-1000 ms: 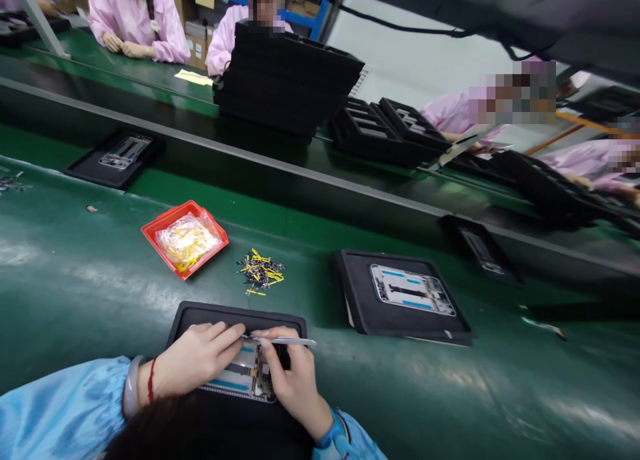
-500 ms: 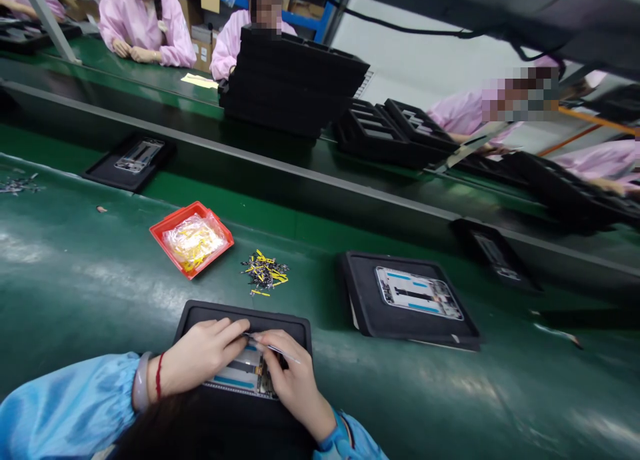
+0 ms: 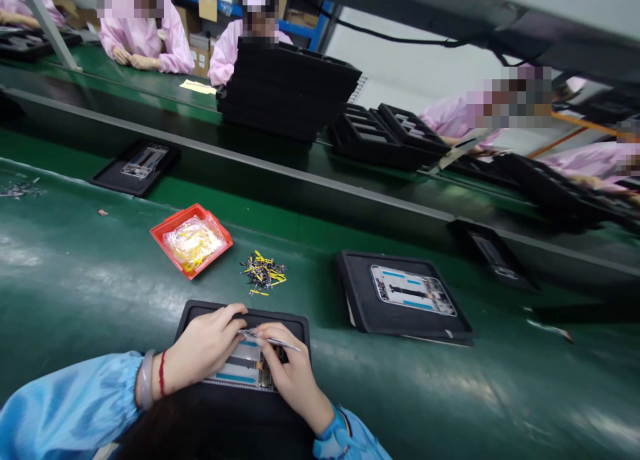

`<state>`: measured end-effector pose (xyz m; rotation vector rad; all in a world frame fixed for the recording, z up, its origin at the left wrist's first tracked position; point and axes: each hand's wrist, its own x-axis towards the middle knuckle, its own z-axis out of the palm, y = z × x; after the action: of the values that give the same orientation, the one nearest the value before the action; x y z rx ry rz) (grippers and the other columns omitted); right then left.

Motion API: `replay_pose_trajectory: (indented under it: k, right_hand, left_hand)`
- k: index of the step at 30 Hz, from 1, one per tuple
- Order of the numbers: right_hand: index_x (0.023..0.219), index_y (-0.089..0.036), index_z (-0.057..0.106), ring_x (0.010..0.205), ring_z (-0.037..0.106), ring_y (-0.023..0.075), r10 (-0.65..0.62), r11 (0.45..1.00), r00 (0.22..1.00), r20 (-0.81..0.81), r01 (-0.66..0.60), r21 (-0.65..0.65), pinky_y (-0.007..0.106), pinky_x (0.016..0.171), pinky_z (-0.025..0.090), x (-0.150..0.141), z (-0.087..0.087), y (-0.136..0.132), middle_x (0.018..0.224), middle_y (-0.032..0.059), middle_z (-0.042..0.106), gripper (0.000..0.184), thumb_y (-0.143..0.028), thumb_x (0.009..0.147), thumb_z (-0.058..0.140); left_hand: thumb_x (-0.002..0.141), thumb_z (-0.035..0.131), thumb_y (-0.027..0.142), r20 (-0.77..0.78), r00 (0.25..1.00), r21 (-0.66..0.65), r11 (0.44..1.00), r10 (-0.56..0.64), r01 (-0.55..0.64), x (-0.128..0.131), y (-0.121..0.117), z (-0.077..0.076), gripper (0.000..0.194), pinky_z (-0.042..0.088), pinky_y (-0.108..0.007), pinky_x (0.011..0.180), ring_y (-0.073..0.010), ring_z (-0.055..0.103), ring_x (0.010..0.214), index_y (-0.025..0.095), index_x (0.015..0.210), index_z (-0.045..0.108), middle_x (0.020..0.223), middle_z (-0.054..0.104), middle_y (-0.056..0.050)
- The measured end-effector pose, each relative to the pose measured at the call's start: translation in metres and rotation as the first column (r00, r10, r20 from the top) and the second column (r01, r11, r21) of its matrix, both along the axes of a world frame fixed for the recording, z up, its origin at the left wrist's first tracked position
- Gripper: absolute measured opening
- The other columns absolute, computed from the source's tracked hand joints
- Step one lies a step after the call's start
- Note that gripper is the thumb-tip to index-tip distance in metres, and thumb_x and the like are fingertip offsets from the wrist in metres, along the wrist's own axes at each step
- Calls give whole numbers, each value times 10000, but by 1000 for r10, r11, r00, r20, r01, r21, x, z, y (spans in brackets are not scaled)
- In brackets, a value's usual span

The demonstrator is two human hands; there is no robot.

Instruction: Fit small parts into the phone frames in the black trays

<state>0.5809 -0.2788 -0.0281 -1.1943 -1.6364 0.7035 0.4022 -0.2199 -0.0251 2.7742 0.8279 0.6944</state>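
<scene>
The red bin (image 3: 161,235) looks smooth plastic, the bag (image 3: 194,239) in it glossy and crinkled. Under the bin, the green worktop (image 3: 100,280) is smooth, softly glossy. Nearer the wearer – a matt black tray (image 3: 196,308), a metallic-looking slim tool (image 3: 286,344), 2 creased cloth sleeves (image 3: 70,397).

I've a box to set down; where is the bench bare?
Bare bench: between red bin and left sleeve, and between yellow-black pile and tray to its right. Crowded: the near tray, under left hand and right hand.
</scene>
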Motion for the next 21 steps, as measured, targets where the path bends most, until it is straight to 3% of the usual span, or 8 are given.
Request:
replay_pose_trajectory:
  k: [8,13,17,21]
  right_hand:
    - [1007,-225,559,861,666,193,-275,952,949,-153,291,94,333,756,568,3,-3,-3,898,56,673,118,-166,912,521]
    - [1083,-234,528,972,633,226,-246,942,965,-95,261,209,449,843,543,5,-4,-4,987,78,658,186,-148,924,488]
    - [1161,-234,502,1070,609,259,-264,908,963,53,230,350,548,903,505,16,1,-8,1054,90,647,276,-105,928,431]
    - [1238,-229,512,1076,619,284,-271,894,916,296,126,429,406,765,597,43,-10,-36,1062,109,659,347,-112,917,454]
  left_hand:
    - [874,395,73,-16,999,-77,996,-40,39,4,3,-4,213,500,-288,665,-179,599,775,151,883,593,983,616,-83]
    - [760,394,-17,-106,990,-36,995,-95,91,3,-1,-4,295,490,-281,683,-199,588,843,101,971,563,999,601,-116]
    - [751,387,-25,-103,992,-55,996,-71,66,1,-3,-5,322,497,-281,699,-193,586,811,102,1002,542,1027,581,-118]
    - [743,379,-21,-74,996,-71,997,-49,43,4,-3,-9,316,504,-272,708,-180,579,782,122,982,530,1028,574,-102]
